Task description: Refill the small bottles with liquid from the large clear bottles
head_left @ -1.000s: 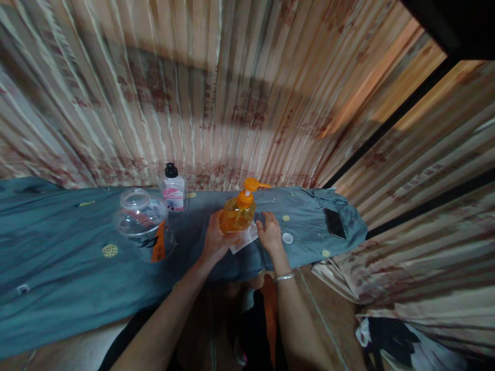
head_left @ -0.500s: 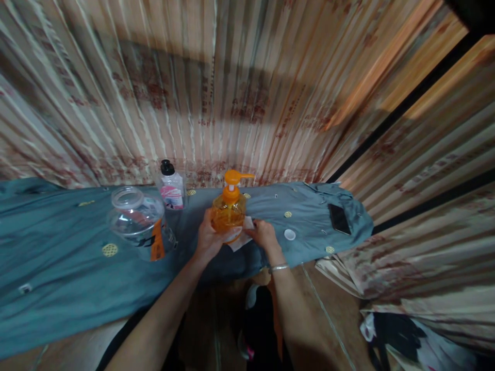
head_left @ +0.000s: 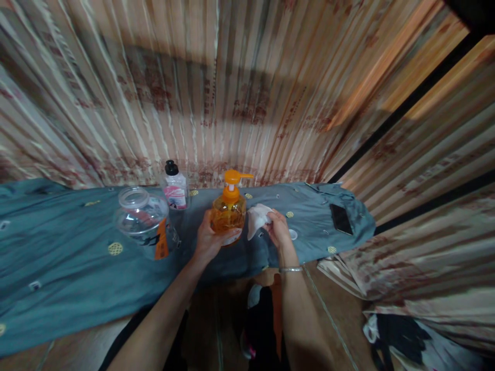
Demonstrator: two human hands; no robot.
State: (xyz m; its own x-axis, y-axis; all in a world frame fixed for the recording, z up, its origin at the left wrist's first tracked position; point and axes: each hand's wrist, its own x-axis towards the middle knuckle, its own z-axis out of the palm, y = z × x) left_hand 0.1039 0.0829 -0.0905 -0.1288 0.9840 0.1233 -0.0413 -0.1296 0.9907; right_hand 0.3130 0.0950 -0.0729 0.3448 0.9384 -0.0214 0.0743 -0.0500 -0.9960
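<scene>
Pump bottle (head_left: pixel 229 215): partly behind left hand (head_left: pixel 211 238) | orange label (head_left: pixel 161 241): print unreadable (blurred)

Both forearms are bare and reach forward from the lower edge of the view. The left forearm (head_left: pixel 166 314) slants up and to the right; the right forearm (head_left: pixel 303 319) runs more steeply, leaning left toward its far end. The left hand (head_left: pixel 211 237) is closed in a wide, curved grip, its thumb stretched to the right across the near side and the other fingers mostly hidden. The right hand (head_left: pixel 279 230) is turned inward with its fingers bent and drawn together in a pinch, tips pointing left. The two hands are near each other, apart and roughly level.
</scene>
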